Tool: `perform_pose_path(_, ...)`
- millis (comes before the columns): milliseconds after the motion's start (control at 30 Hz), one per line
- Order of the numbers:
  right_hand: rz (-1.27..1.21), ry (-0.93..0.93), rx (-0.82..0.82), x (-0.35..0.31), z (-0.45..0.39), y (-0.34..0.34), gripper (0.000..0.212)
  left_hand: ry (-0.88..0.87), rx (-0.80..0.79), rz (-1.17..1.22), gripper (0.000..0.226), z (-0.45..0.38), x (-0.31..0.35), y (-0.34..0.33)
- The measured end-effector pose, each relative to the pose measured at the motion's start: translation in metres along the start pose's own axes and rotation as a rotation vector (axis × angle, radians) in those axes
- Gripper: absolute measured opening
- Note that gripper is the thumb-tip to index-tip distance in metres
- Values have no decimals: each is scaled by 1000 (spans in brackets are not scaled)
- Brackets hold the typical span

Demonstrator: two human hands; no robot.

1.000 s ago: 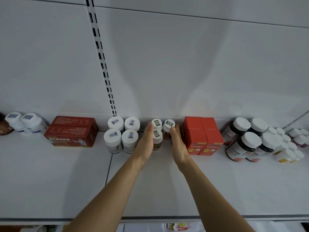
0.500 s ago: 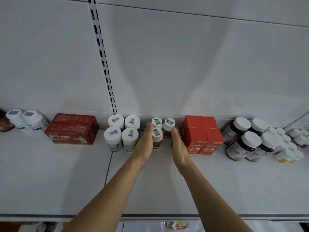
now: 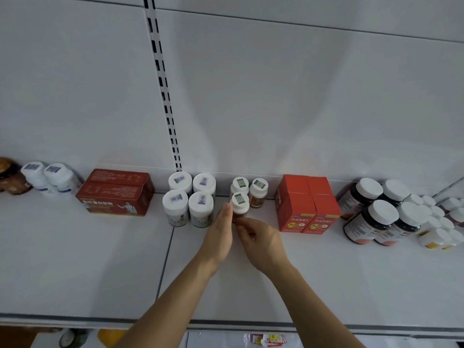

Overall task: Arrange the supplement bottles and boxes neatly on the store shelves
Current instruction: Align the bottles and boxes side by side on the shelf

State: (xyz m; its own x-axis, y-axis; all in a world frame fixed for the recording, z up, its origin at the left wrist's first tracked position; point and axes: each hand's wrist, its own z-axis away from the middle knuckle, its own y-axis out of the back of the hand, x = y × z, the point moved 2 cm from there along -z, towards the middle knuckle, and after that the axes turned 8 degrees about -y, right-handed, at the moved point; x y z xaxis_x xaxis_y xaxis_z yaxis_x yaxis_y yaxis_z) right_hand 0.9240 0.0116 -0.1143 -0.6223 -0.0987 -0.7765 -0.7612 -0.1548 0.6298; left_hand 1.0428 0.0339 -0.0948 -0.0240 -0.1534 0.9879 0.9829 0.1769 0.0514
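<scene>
Three small brown bottles with white caps and green stickers stand near the back of the white shelf (image 3: 100, 259). My left hand (image 3: 219, 233) lies flat, fingers straight, against the left side of the front small bottle (image 3: 240, 204). My right hand (image 3: 258, 239) has its fingers curled at that bottle's base, pinching it. Behind it stand the other two small bottles (image 3: 258, 190). To the left stands a square of white-capped bottles (image 3: 189, 199); to the right, orange-red boxes (image 3: 307, 204).
Two dark red boxes (image 3: 115, 194) lie stacked further left, with white bottles (image 3: 50, 178) and a brown jar (image 3: 10, 175) beyond. Large dark bottles (image 3: 374, 214) and several small white bottles (image 3: 439, 222) fill the right end. A slotted upright (image 3: 163, 91) runs up the back wall.
Both hands have drawn back toward me from beside the bottle group. My right hand went from flat beside the bottles to curled at the front bottle's base.
</scene>
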Motion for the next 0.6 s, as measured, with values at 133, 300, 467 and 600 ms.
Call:
perform_pose_path(133, 4, -23, 11, 2, -4, -1, 21, 33, -6, -8, 44, -2, -3, 1)
perform_pose_path(300, 29, -2, 8, 2, -5, -1, 21, 29, -5, -13, 35, 2, 4, 1)
perform_pose_path(467, 7, 50, 107, -1, 4, 5, 17, -43, -17, -113, 26, 19, 22, 0)
perform_pose_path(600, -90, 137, 248, -22, 13, 8, 15, -191, 76, -287, 19, 41, 22, 15)
